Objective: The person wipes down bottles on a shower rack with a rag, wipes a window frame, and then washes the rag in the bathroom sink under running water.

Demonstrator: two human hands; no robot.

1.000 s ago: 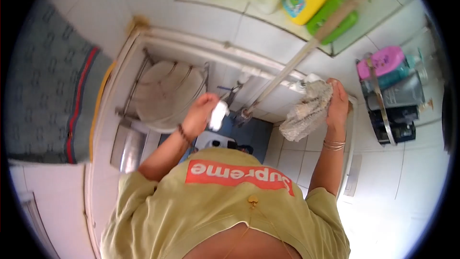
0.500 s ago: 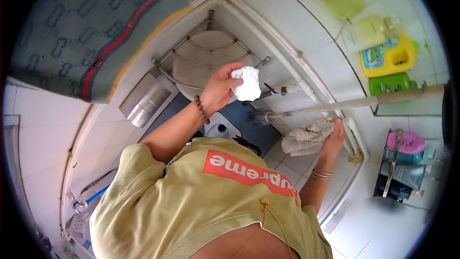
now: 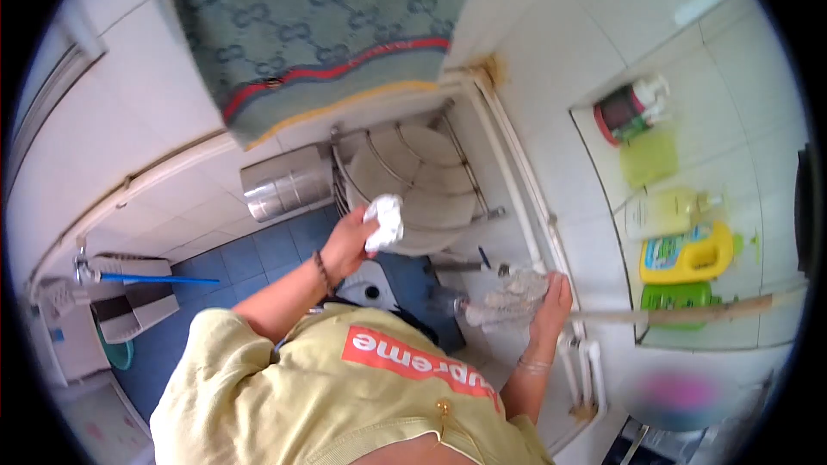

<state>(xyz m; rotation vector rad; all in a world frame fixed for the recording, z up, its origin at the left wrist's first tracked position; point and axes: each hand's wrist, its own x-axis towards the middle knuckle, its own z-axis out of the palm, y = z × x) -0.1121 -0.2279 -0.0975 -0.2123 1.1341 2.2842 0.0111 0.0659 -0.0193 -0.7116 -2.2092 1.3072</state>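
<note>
My left hand (image 3: pixel 346 241), with a beaded bracelet at the wrist, is closed on a crumpled white tissue (image 3: pixel 387 224). It is in front of the wire corner rack (image 3: pixel 405 151). On the right, my right hand (image 3: pixel 553 303) grips a rough, greyish rag (image 3: pixel 508 300), which hangs toward the middle. A mop (image 3: pixel 612 316) has its handle passing behind the right hand, and its head is partly hidden below the rag. Under my hands, a squat toilet (image 3: pixel 370 280) shows in part beyond my shirt.
A towel (image 3: pixel 336 26) hangs at the top. A shiny metal holder (image 3: pixel 289 182) is on the wall beside the rack. White pipes (image 3: pixel 517 155) run down the corner. At right, a wall niche holds several bottles, among them a yellow jug (image 3: pixel 689 254). A blue stick (image 3: pixel 159 278) is at left.
The view has swung, so the towel, rack and bottles appear shifted. Both hands sit lower in the picture, still holding the tissue and the rag. The rag now overlaps the mop.
</note>
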